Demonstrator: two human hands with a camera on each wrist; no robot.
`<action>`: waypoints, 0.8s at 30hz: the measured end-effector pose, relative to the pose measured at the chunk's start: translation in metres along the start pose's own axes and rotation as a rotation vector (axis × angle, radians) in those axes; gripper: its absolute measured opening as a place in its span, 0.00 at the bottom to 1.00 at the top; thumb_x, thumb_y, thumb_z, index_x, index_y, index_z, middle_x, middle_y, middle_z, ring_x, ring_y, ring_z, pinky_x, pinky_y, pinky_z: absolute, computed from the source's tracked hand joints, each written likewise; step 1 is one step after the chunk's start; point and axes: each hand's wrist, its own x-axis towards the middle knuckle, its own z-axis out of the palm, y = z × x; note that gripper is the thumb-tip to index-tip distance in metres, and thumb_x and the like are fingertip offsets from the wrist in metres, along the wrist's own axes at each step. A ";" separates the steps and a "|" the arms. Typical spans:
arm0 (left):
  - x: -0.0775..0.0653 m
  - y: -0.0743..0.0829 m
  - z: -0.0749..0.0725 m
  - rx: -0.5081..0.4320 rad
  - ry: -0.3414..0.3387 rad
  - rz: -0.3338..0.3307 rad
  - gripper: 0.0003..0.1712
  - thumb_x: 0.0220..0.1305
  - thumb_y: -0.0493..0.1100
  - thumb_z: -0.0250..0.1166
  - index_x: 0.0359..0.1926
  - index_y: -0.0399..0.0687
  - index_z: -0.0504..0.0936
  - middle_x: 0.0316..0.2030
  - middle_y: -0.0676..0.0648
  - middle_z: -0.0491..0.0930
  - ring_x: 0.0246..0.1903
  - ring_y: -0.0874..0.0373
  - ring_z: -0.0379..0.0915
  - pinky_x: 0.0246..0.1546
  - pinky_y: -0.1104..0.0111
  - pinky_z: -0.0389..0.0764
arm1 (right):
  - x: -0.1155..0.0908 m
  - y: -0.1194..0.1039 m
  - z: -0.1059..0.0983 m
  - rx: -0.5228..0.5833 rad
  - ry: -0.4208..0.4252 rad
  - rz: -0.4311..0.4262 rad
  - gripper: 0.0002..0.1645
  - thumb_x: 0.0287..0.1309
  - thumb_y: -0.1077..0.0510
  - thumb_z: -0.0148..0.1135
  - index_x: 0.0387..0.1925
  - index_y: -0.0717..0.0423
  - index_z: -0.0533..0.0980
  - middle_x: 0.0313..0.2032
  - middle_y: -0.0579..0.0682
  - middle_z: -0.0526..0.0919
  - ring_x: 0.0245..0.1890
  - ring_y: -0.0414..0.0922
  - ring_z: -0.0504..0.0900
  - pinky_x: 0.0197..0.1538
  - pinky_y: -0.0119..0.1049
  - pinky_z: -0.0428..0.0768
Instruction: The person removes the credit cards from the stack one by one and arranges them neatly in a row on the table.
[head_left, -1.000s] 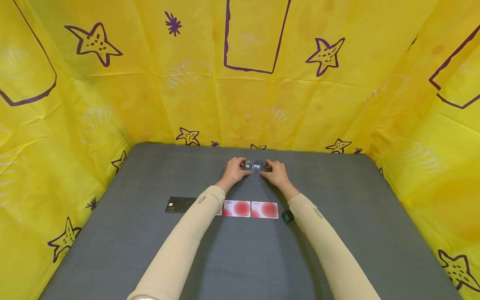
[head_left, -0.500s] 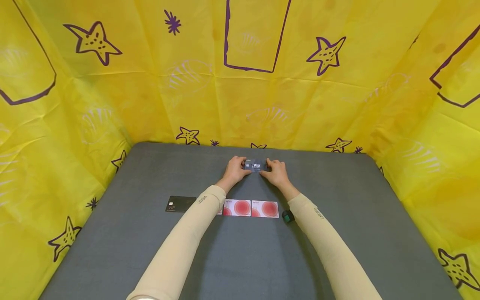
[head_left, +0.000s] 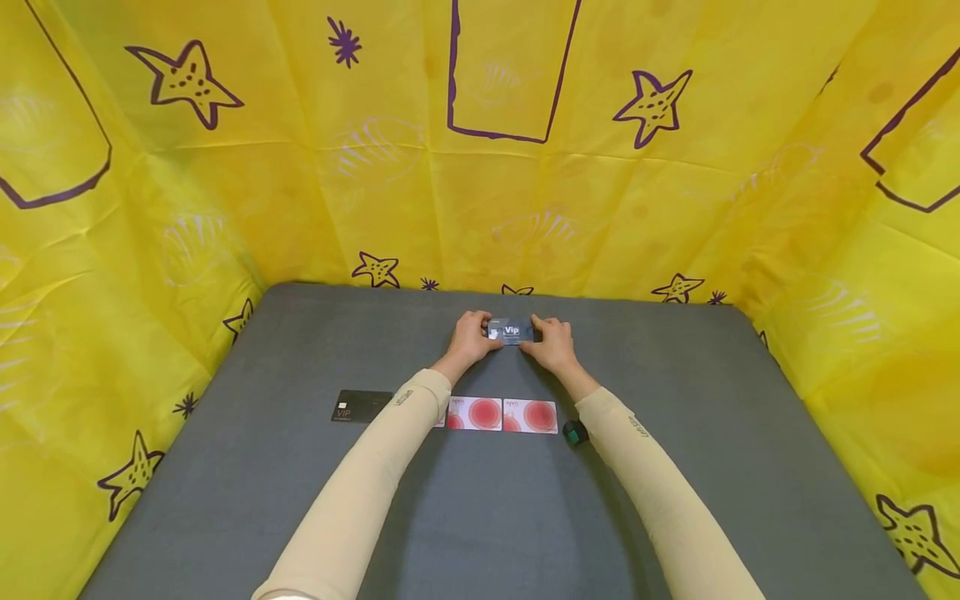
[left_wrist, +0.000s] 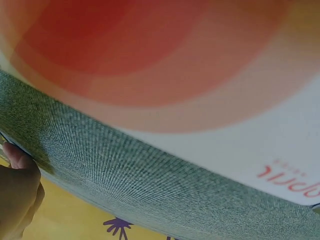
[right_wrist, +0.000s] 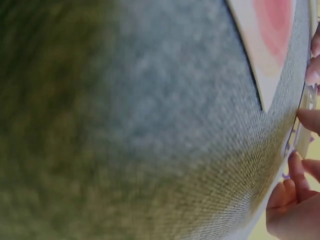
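Observation:
At the far middle of the table, a dark blue-grey card (head_left: 512,332) marked "Vip" lies between both hands. My left hand (head_left: 468,337) pinches its left end with thumb and fingers. The right hand (head_left: 553,343) pinches the other end in the same way. Nearer the front is a row of cards, with a black VIP card (head_left: 358,407) at its left. To its right come cards with red circles, among them a pink-and-white card (head_left: 475,414) and a rightmost pink-and-white card (head_left: 530,416). The left sleeve covers part of the row. A card with red rings (left_wrist: 165,95) fills much of the left wrist view.
The grey table (head_left: 480,517) meets a yellow cloth (head_left: 480,192) with starfish drawings at the back and sides. A small black object with a green face (head_left: 576,432) shows beside the right forearm, just right of the card row.

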 end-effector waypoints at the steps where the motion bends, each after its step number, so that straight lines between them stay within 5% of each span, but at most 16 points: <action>1: 0.000 0.000 0.000 -0.006 0.002 0.002 0.33 0.49 0.38 0.77 0.56 0.33 0.76 0.41 0.41 0.74 0.39 0.51 0.72 0.44 0.65 0.74 | 0.000 0.001 0.000 0.006 0.002 -0.010 0.41 0.53 0.55 0.71 0.66 0.65 0.67 0.53 0.64 0.77 0.53 0.60 0.66 0.56 0.51 0.64; 7: -0.001 0.000 0.001 -0.021 0.007 0.005 0.33 0.48 0.38 0.77 0.56 0.33 0.76 0.39 0.41 0.74 0.39 0.51 0.71 0.43 0.65 0.74 | 0.002 0.007 0.000 0.035 0.012 -0.056 0.39 0.51 0.60 0.71 0.64 0.67 0.69 0.39 0.59 0.80 0.48 0.60 0.69 0.57 0.49 0.62; 24: -0.005 0.004 -0.004 -0.058 -0.006 0.045 0.36 0.47 0.33 0.77 0.59 0.34 0.74 0.42 0.40 0.72 0.38 0.53 0.69 0.43 0.66 0.74 | -0.005 0.008 -0.003 0.102 0.050 -0.042 0.40 0.50 0.59 0.73 0.63 0.67 0.69 0.39 0.57 0.82 0.48 0.58 0.69 0.57 0.48 0.64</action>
